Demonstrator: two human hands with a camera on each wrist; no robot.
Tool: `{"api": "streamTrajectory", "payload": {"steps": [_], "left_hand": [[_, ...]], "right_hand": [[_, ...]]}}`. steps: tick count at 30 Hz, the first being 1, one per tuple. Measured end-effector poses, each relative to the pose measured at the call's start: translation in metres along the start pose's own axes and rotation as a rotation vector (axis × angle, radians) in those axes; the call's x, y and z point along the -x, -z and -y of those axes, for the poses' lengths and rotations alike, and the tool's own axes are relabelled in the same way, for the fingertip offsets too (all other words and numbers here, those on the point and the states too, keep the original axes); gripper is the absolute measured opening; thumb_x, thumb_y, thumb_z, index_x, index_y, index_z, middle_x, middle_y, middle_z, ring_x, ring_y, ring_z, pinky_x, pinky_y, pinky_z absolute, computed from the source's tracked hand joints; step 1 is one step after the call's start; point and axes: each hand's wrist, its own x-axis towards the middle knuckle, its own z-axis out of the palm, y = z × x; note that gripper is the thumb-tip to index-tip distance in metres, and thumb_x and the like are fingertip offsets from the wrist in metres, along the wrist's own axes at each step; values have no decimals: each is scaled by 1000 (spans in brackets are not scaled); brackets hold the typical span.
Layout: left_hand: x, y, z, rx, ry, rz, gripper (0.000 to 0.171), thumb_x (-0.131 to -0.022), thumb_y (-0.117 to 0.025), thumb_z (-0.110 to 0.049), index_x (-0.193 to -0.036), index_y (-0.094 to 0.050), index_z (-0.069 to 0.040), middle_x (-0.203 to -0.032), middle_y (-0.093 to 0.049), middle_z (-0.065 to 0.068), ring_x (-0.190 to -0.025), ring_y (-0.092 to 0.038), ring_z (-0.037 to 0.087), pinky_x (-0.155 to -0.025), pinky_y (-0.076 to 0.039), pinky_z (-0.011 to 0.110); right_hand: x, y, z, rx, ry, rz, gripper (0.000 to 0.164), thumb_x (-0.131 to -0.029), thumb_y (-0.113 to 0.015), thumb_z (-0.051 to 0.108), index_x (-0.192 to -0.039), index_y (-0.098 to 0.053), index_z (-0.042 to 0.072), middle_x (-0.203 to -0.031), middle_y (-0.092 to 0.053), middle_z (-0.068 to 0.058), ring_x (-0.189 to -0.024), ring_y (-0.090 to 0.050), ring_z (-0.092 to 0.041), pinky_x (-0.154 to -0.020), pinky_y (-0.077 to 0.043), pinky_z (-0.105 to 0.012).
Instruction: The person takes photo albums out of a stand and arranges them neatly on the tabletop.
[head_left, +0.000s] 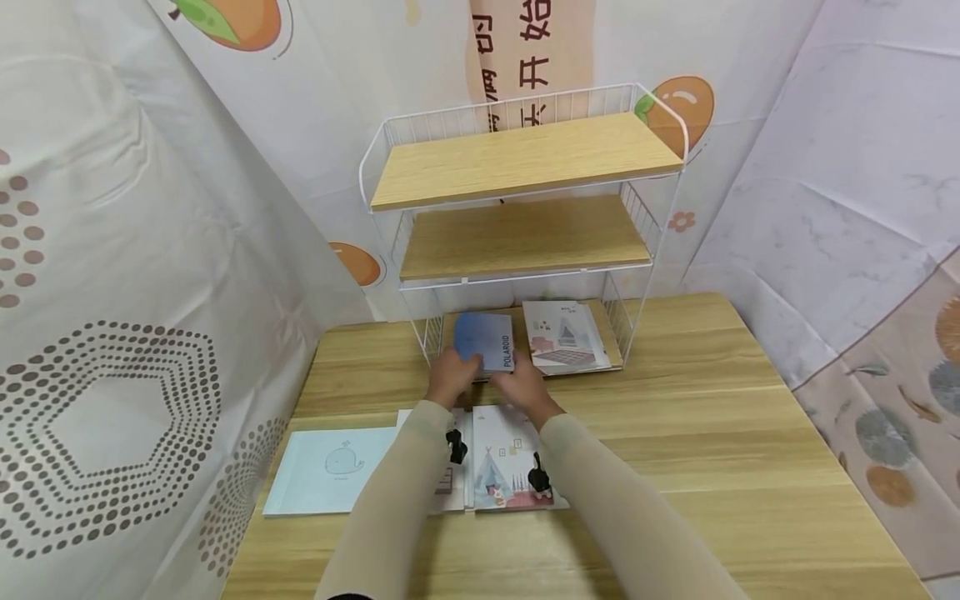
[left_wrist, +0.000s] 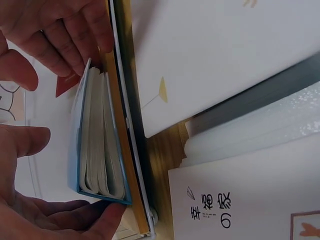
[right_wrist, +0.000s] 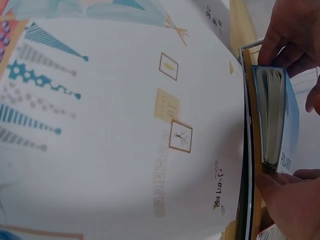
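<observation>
Blue book sitting on the bottom shelf | left grip and right grip part-spread, one touching each end | wrist views catch its pages, head view the cover | picture book alongside, pale books in front on the worktop

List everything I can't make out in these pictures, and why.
- Underside of the blue book: head view, turned down toward the bottom shelf.
- Part of the middle book on the table: head view, behind the left sleeve.
- Writing below the whale: head view, too small.
- Rest of the tent-print book: right wrist view, cut off by the left edge.
</observation>
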Motion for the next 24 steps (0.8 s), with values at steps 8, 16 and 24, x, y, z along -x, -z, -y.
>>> {"api": "streamTrajectory", "payload": {"steps": [8,16,24], "left_hand": [[0,5,6,16,-21,-3,55,-95,-66,-35,-128,-63,8,-122,-69,23,-102,-65,34,-88,-57,48],[4,8,15,97,29,-6,57,-95,-70,-26,-137,-57,10,-138,-62,27,-123,-63,40,-100,-56,52],[7,7,23,177,14,-74,46,-91,-76,-21,-124,-67,9,-125,-69,25,-111,-67,39,-90,-59,50]], "right_hand": [[-1,-3,0,8,-14,-25,64,-93,-64,26,-151,-48,3,-142,-62,-16,-126,-61,-34,-105,-51,-54],[1,-5,-3,51,-6,-40,51,-94,-65,21,-141,-56,4,-131,-67,-15,-116,-64,-32,-98,-55,-51],[5,-10,-4,186,28,-153,44,-94,-64,19,-134,-63,-2,-125,-71,-20,-115,-67,-37,-98,-55,-52]]}}
